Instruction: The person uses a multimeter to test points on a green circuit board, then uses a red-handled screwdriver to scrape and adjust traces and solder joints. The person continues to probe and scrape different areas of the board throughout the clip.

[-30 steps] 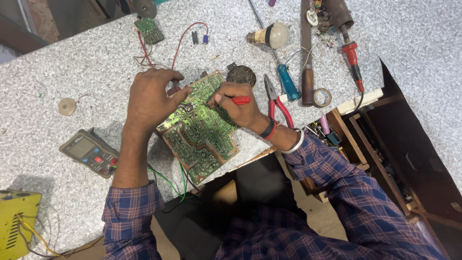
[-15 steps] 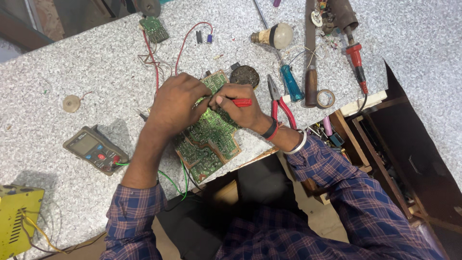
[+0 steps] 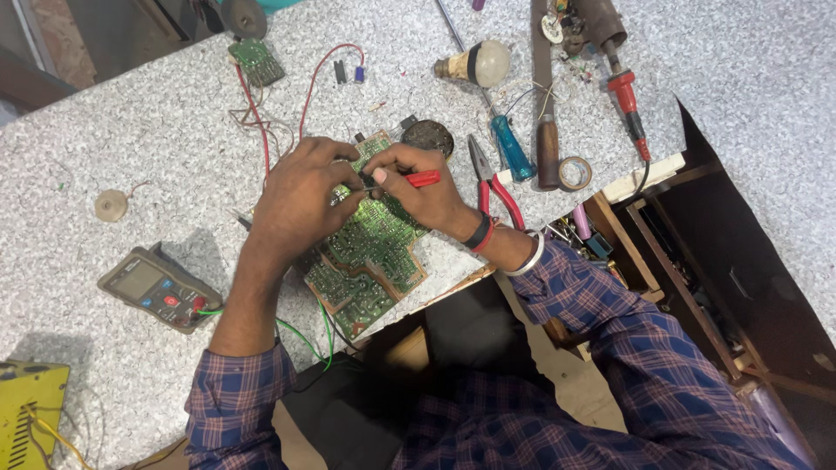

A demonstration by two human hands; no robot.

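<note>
A green circuit board (image 3: 366, 261) lies solder side up at the front edge of the speckled table (image 3: 131, 139). My left hand (image 3: 300, 196) rests on the board's upper part, its fingers curled over it and pressing it down. My right hand (image 3: 422, 187) grips a red-handled probe (image 3: 418, 179), whose thin metal tip points left onto the board just beside my left fingers. The two hands nearly touch. A grey multimeter (image 3: 157, 287) with green leads lies to the left of my left forearm.
Red pliers (image 3: 492, 183), a blue screwdriver (image 3: 509, 144), a tape roll (image 3: 575, 172), a bulb (image 3: 479, 63) and a red-handled soldering tool (image 3: 629, 100) lie to the right. A small board (image 3: 255, 59) with red wires is at the back. A yellow device (image 3: 30, 409) sits front left.
My left hand slid right along the board toward the right hand, and its fingers closed in next to the probe tip. The right hand keeps the probe on the board.
</note>
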